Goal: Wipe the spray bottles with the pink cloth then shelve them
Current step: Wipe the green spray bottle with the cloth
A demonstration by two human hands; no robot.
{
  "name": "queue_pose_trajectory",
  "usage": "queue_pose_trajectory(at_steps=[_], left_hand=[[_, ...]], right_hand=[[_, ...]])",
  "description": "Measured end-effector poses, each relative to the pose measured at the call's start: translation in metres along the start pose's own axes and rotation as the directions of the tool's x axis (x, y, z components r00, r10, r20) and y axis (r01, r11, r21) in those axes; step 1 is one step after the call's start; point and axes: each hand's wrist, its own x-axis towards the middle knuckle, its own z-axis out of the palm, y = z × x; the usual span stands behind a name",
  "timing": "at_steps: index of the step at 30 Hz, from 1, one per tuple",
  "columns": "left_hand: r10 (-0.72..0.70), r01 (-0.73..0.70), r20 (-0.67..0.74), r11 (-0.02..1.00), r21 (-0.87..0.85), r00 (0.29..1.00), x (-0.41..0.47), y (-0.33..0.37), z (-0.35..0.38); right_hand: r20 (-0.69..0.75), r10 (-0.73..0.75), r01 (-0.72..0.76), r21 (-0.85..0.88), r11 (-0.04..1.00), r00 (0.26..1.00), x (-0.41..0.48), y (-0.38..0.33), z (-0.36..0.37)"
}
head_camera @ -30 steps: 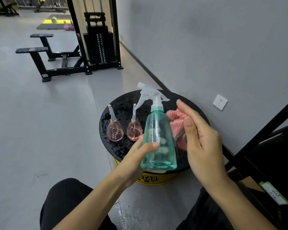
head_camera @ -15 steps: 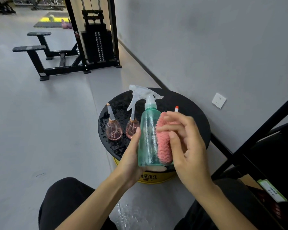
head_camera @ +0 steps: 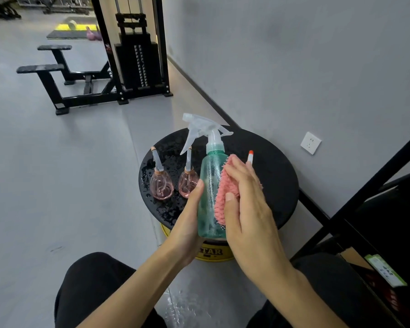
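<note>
My left hand (head_camera: 189, 216) grips a green see-through spray bottle (head_camera: 210, 185) with a clear trigger head, held upright above the round black stool top (head_camera: 275, 176). My right hand (head_camera: 246, 200) presses a fluffy pink cloth (head_camera: 224, 192) flat against the bottle's right side. Two small pink spray bottles (head_camera: 162, 184) (head_camera: 188, 181) stand on the wet left part of the stool top. A white tip with an orange cap (head_camera: 250, 157) pokes up behind my right fingers; the rest of it is hidden.
A black shelf frame (head_camera: 374, 185) rises at the right, with a box and green label low down. The grey wall carries a white socket (head_camera: 310, 143). A weight machine (head_camera: 137, 60) and benches stand far back. Water lies on the floor between my knees.
My right hand picked the pink cloth off the stool, brought it to the green bottle and now presses it flatter against the bottle's side. My left hand keeps holding the bottle.
</note>
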Motion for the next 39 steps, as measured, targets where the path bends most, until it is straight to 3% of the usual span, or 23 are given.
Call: queue_pose_trajectory(at_steps=[5, 11, 16, 22, 30, 39], left_hand=[[-0.067, 0.068, 0.009, 0.998, -0.013, 0.998, -0.002, -0.001, 0.0], [-0.042, 0.041, -0.01, 0.996, -0.082, 0.999, 0.002, 0.01, -0.004], [-0.042, 0.041, -0.01, 0.995, -0.094, 0.999, 0.0, 0.012, -0.002], [-0.052, 0.053, 0.017, 0.998, -0.042, 0.999, -0.002, 0.013, 0.001], [-0.031, 0.029, -0.024, 0.995, -0.1, 0.999, 0.001, 0.017, -0.003], [-0.094, 0.092, -0.025, 0.993, -0.077, 0.995, -0.002, 0.013, 0.005]], right_hand=[[0.146, 0.003, -0.015, 0.081, 0.997, 0.989, 0.021, 0.002, -0.009], [0.222, -0.149, 0.153, 0.0, 0.988, 0.964, 0.008, 0.002, -0.01], [0.157, -0.159, 0.151, 0.062, 0.987, 0.975, -0.001, 0.003, -0.01], [0.137, -0.027, 0.009, 0.129, 0.992, 0.99, 0.023, 0.005, -0.017], [0.125, -0.208, 0.216, -0.059, 0.974, 0.97, -0.015, 0.007, -0.001], [0.051, -0.155, 0.157, -0.03, 0.987, 0.987, 0.021, 0.003, -0.006]])
